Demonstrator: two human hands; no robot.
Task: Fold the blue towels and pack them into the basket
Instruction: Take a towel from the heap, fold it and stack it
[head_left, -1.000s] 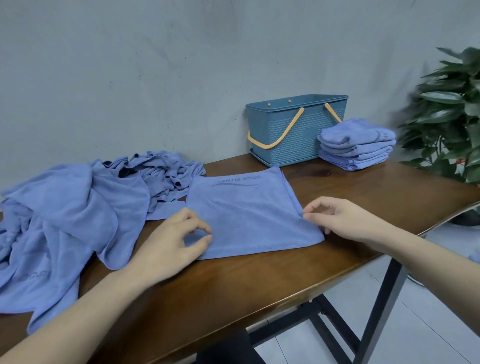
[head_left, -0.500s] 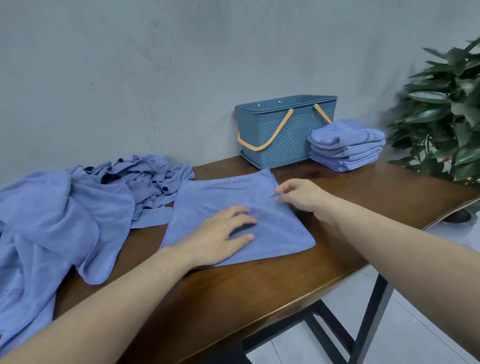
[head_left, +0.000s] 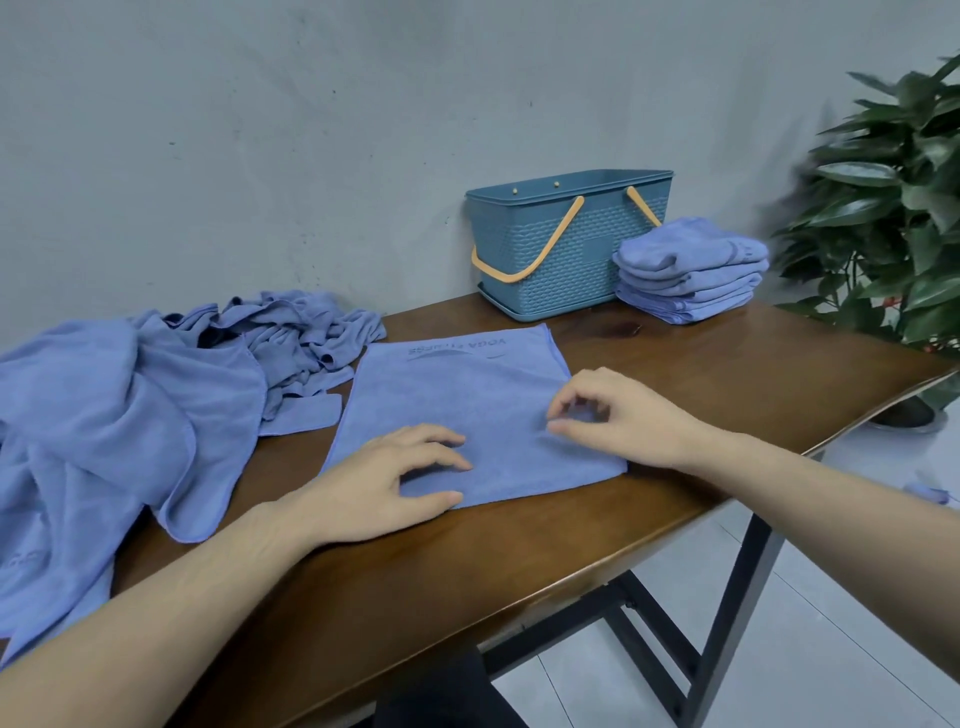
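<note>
The blue towel (head_left: 457, 400) is lying flat near the middle of the wooden table (head_left: 727, 374), folded into a neat rectangle with crisp stitched edges; a line of printed lettering is running upside down along its far edge. The left hand (head_left: 374, 488) is resting on the towel's near left part, fingers loosely spread and gently bent, fingertips touching the cloth without gripping it. The right hand (head_left: 618, 421) is sitting at the towel's right edge with fingers curled over the fabric; whether they are pinching the cloth cannot be told. To the left, a heap of unfolded blue towels (head_left: 130, 410) is sprawling in rumpled folds, with part of it hanging over the near edge of the table. At the far side, against the wall, a blue woven-pattern basket (head_left: 561, 254) with orange handles is standing upright, and just to its right a stack of folded towels (head_left: 691, 270) is sitting. A leafy plant (head_left: 893, 208) is standing at the far right.
</note>
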